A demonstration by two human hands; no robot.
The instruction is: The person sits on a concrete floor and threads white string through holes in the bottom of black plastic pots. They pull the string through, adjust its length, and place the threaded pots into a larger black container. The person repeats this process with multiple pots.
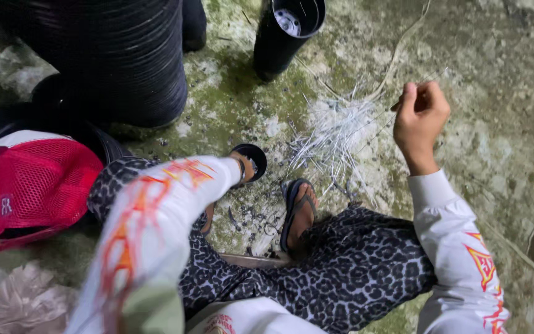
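My right hand is raised over the mossy concrete ground, its fingers pinched shut on a thin pale strand. Just left of it lies a loose pile of thin white sticks. My left arm, in a white sleeve with flame print, reaches across my knee. My left hand is mostly hidden by the sleeve and seems to grip a small black round cap. My foot in a blue flip-flop rests just below the pile.
A tall black open tube stands at the top middle. Another person in dark striped clothing sits at the top left, with a red mesh cap below. A crumpled pale bag lies at the bottom left.
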